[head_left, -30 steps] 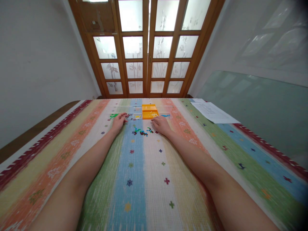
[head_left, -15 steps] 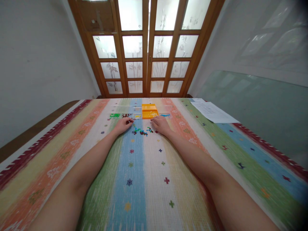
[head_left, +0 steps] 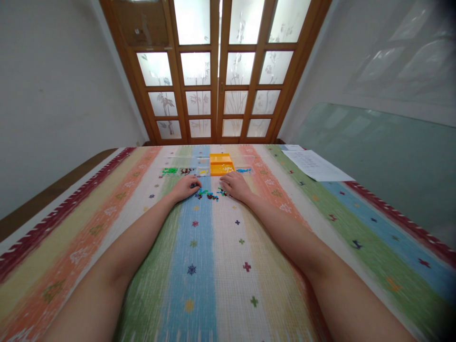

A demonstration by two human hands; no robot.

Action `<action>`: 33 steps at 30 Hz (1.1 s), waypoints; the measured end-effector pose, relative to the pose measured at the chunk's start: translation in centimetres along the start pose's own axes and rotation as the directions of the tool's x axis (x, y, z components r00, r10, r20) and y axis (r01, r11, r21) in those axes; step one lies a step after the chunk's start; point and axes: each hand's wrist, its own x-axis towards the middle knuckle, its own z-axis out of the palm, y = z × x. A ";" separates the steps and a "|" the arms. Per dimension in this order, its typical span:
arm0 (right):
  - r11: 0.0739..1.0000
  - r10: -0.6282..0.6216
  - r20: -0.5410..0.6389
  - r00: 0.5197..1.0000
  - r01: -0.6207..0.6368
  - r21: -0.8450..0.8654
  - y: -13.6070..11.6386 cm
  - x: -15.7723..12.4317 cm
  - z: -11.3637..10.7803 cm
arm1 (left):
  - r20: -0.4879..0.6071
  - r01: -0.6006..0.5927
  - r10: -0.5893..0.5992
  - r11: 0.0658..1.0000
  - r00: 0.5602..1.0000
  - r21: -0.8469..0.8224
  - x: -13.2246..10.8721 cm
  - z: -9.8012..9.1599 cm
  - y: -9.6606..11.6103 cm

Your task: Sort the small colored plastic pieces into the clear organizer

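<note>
moving back from the clear compartments, the left hand is now beside the loose pieces on the striped tablecloth. one second ago this hand is over the compartment of dark red pieces and hides most of them; now they are seen without cover. the right hand changes less: it shifts only a little toward the left and nearer to the person, and it is at the right end of the loose pieces, in front of the orange box.

the left fingers are curled, and the space between thumb and fingers looks narrow; i cannot tell if some piece is between them. the right fingers are bent down and rather near to each other, and also here i cannot tell if they hold something, because the pieces are very small.

the loose pieces lie in a mixed group, green, blue and dark red, between the two hands. behind, from left to right, are green pieces, the dark red ones, yellow pieces, white pieces in the orange box, and blue pieces. i judge that the work is unfinished, since the mixed group is outside the compartments.
</note>
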 end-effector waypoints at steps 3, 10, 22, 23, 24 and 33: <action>1.000 0.007 0.011 1.000 -0.008 0.010 0.1 0.0 0.1 | -0.009 0.004 -0.004 1.000 1.000 -0.005 0.0 0.2 -0.2; 1.000 0.015 0.006 1.000 -0.015 0.009 -0.2 0.0 0.0 | -0.062 0.211 -0.223 0.965 0.973 -0.158 -0.2 0.6 -1.3; 0.976 -0.152 0.117 0.982 0.130 0.176 -6.2 0.3 -0.6 | -0.288 0.282 -0.376 0.905 0.881 -0.318 0.0 0.6 -3.7; 0.972 -0.172 0.121 0.978 0.148 0.185 -6.8 0.3 -0.5 | -0.318 0.299 -0.402 0.897 0.859 -0.325 0.0 0.5 -4.0; 0.968 -0.193 0.132 0.972 0.166 0.189 -7.2 0.3 -0.4 | -0.344 0.315 -0.428 0.887 0.836 -0.338 -0.1 0.3 -4.4; 0.986 -0.111 0.143 0.984 0.091 0.140 -4.2 0.5 -0.2 | -0.460 0.357 -0.664 0.725 0.589 -0.589 -0.6 -1.9 -7.2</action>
